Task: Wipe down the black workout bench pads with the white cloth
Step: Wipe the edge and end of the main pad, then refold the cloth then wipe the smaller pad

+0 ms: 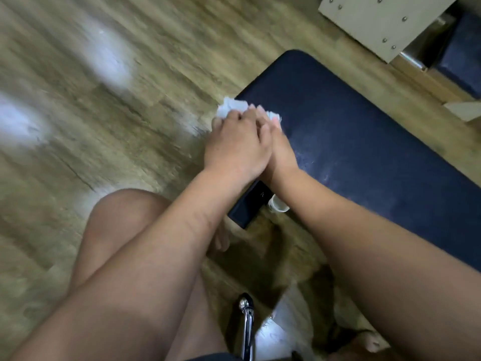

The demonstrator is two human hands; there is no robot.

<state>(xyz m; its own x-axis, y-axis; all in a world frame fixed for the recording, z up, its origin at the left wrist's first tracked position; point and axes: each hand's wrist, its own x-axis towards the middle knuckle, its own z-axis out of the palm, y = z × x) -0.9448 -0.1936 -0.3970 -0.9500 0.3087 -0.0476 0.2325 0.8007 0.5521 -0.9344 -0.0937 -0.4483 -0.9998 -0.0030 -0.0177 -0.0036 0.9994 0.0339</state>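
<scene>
The left hand [234, 149] and right hand [282, 152] hide most of the white cloth [230, 106]; the bench pad [364, 142] runs off-frame.

The cloth [231, 106] lies on the bench pad's [351, 152] left edge, under both hands, with the left hand [234, 149] overlapping the right hand [279, 149]. A knee [125, 220] sits near-left of the pad. Far right lie a bolted plate [377, 19] and a second pad [463, 56].
</scene>
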